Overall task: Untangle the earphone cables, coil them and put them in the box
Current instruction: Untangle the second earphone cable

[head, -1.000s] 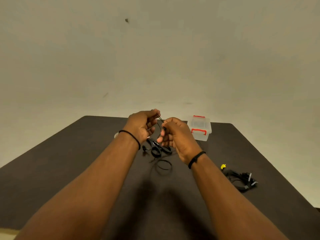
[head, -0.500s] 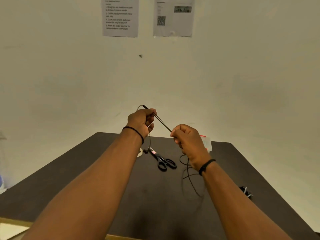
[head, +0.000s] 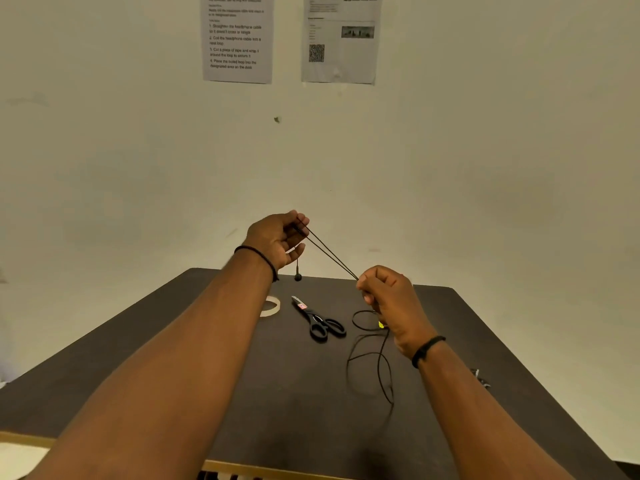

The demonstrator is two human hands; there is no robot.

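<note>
2 cable strands [head: 329, 254] stretch between 2 hands; 1 earbud [head: 298, 277] dangles.

Scissors [head: 320, 322] right of tape roll [head: 272, 306]

The right hand [head: 388, 299] covers the place where it pinches the earphone cable [head: 329, 252], and the cable end inside the left hand [head: 280, 239] is hidden by its curled fingers. The two paper sheets [head: 237, 39] on the wall are cut off by the top edge and their small print is blurred. A small bundle [head: 479, 375] beside the right forearm is mostly hidden, too small to identify.
</note>
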